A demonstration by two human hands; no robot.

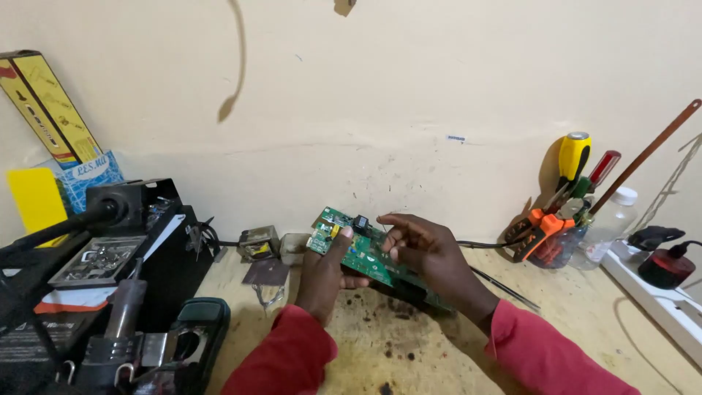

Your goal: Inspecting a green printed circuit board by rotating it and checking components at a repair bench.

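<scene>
A green circuit board (358,252) is held tilted above the wooden bench, near the wall. My left hand (327,274) grips its lower left edge, thumb on top of the board. My right hand (424,252) rests on the board's right side, with its fingers pinched over a small component near the middle. Both arms wear red sleeves. The underside of the board is hidden.
A black soldering station (124,256) with tools stands at the left. A small transformer (257,243) sits by the wall. A container of screwdrivers and pliers (559,219), a clear bottle (610,219) and a white power strip (658,296) are at the right.
</scene>
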